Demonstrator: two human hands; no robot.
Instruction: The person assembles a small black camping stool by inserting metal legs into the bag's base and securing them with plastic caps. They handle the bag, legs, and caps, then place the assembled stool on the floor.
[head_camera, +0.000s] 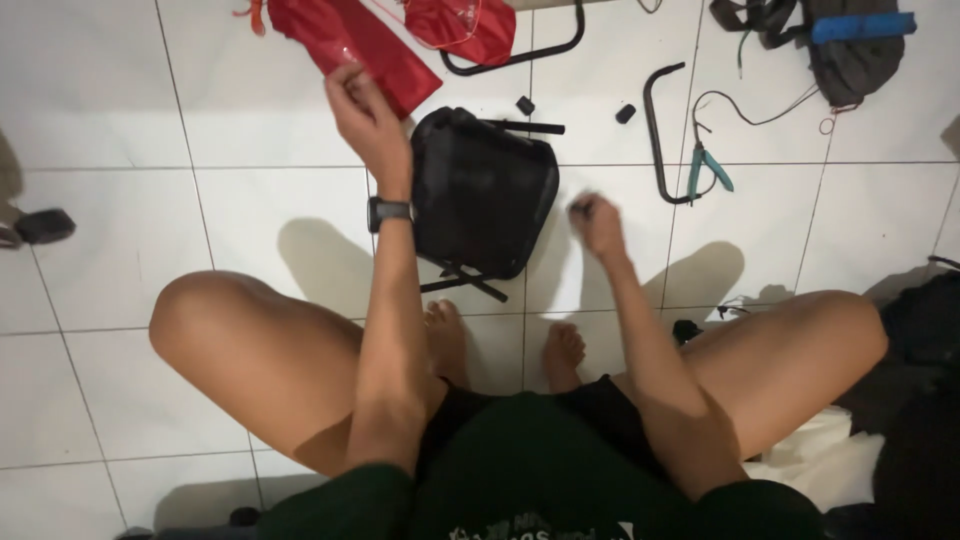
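The black bag (485, 190) lies on the white tiled floor (110, 110) between the person's two hands, just beyond the bare feet. The left hand (362, 108), a dark watch on its wrist, is raised at the bag's far left with fingers loosely curled, touching the edge of a red fabric piece (350, 40). The right hand (597, 222) is closed in a fist around something small and dark. Teal pliers (706, 170) lie farther right.
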